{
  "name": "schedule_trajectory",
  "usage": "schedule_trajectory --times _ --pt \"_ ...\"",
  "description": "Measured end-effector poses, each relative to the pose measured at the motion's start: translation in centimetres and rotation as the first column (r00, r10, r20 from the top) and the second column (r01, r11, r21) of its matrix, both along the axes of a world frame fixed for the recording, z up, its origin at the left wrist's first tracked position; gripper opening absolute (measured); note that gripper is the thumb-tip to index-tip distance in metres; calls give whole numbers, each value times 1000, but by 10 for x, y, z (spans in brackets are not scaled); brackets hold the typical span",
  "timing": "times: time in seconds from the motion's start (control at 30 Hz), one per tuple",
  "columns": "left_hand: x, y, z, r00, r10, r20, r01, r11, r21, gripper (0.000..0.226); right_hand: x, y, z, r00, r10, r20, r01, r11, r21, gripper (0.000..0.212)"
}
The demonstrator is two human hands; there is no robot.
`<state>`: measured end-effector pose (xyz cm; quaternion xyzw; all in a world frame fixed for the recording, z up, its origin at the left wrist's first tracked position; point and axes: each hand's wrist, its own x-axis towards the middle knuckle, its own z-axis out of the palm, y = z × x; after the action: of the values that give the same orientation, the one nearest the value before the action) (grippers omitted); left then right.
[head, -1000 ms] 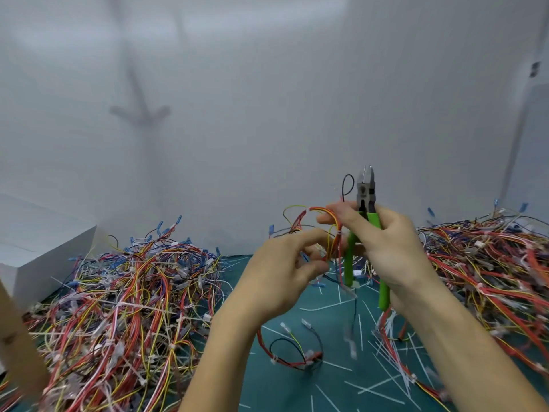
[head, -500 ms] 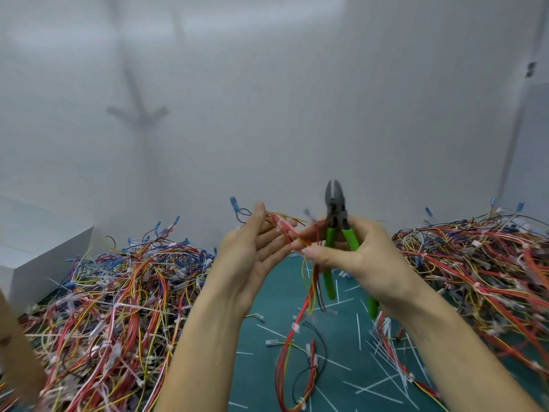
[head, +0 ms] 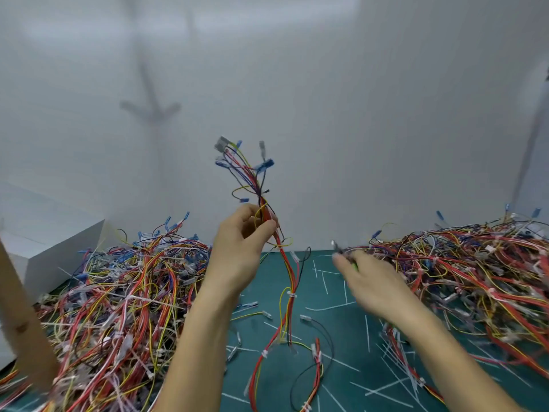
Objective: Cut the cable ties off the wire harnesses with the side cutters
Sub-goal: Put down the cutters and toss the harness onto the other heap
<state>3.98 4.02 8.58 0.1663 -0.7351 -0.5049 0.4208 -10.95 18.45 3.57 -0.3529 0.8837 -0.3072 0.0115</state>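
White walls (head: pixel 356 114); green mat (head: pixel 350 343) between wire piles (head: pixel 118 292); left hand (head: pixel 237 251) pinches harness (head: pixel 289 281); right hand (head: pixel 374 283) blurred, grip unclear.

Left hand (head: pixel 240 251): raised at centre on an upright forearm, thumb and curled fingers pinching a wire harness (head: pixel 292 295). Right hand (head: pixel 374 281): lower, to the right, motion-blurred, back upward, fingers wrapped round the side cutters (head: pixel 338 248).

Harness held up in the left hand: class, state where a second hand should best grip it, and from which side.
Grip the harness, probably on its straight stretch just above the white tie, where the wires run tight together. Come from the right: the left hand blocks the left side.
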Motion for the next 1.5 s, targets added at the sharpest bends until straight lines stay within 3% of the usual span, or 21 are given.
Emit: schedule_trajectory --times 0.1,0.2,0.43,0.7,0.77,0.87,0.97,1.03,1.1,1.17,1.37,1.5 --pt "1 2 2 998 -23 50 28 995 -95 4 -10 -8 -34 992 -68 -110 98 949 301 52" --pt "2 3 4 995 -8 100 30 975 -220 5 -12 -12 -57 979 -81 -187 160 875 457 53" --pt "7 8 11 986 15 164 43 937 -346 4 -8 -18 -80 949 4 -316 167 843 512 49" --pt "12 10 17 987 23 158 35 933 -357 3 -4 -19 -81 954 -9 -301 167 849 501 52" --pt "12 10 18 987 27 161 35 930 -367 3 -1 -19 -65 954 -14 -298 142 899 413 52" --pt "13 11 18 982 53 183 26 915 -403 5 3 -16 -24 974 -12 -227 6 1000 -26 38" --pt "12 14 18 976 105 190 -4 884 -467 6 16 -8 23 982 184 -50 -185 860 -475 16" --pt "10 17 18 973 133 191 -22 869 -494 6 28 -1 45 905 424 38 -305 708 -637 28" --pt "9 20 19 969 153 195 -29 852 -523 8 39 4 57 807 586 72 -380 608 -697 40" --pt "9 23 19 966 169 194 -32 828 -560 7 47 3 64 770 631 93 -384 575 -723 43" --pt "10 36 25 980 115 164 20 757 -653 14 56 -9 72 888 456 50 -208 497 -842 16" --pt "19 32 32 993 80 86 -18 828 -561 34 52 0 78 889 451 83 -137 433 -891 20"
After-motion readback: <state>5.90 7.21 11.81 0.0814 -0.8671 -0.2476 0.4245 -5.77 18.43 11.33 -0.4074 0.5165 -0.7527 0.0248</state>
